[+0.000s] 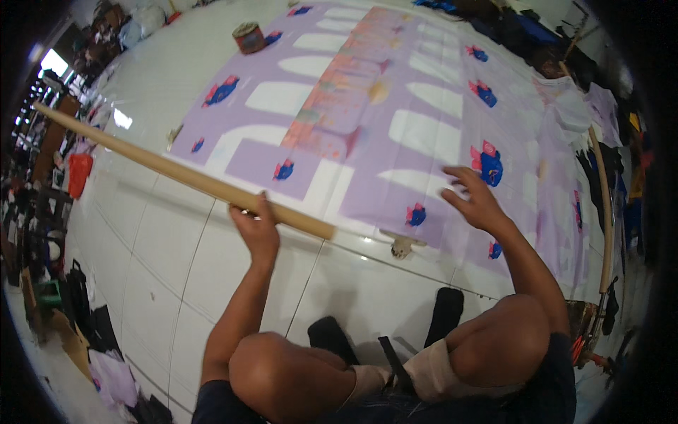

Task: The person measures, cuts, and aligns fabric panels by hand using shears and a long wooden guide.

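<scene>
A long brown cardboard tube [176, 174] slants from the far left down to the middle. My left hand [256, 226] is wrapped around it near its closer end, raised over the white tiles. My right hand [472, 199] hovers with fingers apart above a large printed sheet [367, 191], holding nothing. The sheet is lilac with white shapes, blue and pink motifs and an orange band down its middle. On its near edge sits a small greyish object [401, 247], its kind unclear.
A round can [248, 38] stands on the sheet's far left part. Another small object [174, 134] lies at its left edge. Crumpled lilac fabric [565, 120] and a long pole [603, 212] are on the right. Clutter, including a red bag [80, 175], lines the left side.
</scene>
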`<control>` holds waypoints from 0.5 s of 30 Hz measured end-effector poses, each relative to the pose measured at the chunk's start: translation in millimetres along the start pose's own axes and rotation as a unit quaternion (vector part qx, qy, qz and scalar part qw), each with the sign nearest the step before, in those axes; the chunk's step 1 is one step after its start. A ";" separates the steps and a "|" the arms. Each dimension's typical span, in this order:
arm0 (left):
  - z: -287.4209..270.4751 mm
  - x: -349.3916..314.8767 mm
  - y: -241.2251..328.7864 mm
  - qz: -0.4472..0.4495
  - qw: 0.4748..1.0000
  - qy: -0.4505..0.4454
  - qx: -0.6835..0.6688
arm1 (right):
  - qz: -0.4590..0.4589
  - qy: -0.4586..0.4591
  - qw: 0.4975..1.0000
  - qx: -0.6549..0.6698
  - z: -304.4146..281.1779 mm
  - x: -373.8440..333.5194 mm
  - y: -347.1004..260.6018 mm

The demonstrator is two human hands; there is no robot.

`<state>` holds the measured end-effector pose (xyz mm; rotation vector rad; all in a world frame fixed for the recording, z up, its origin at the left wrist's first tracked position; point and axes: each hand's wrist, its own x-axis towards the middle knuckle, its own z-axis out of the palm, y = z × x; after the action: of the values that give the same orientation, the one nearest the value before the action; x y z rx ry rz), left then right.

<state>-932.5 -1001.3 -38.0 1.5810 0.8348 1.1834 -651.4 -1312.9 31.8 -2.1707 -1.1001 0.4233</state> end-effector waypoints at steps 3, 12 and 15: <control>51.6 -21.5 70.9 -0.004 0.957 -0.286 0.052 | -0.146 -0.010 0.989 0.022 6.1 54.5 -89.2; 143.9 -49.2 80.3 0.064 0.724 -0.652 0.216 | -0.029 -0.003 0.999 0.023 17.1 57.2 -35.9; 101.1 -30.7 16.8 0.109 0.705 -0.620 0.327 | 0.062 0.002 0.986 -0.154 -2.6 -1.2 62.0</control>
<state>-845.4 -1063.4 -38.6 2.5432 0.0866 -0.3205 -614.1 -1341.6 -8.6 -2.5193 -1.0904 0.3199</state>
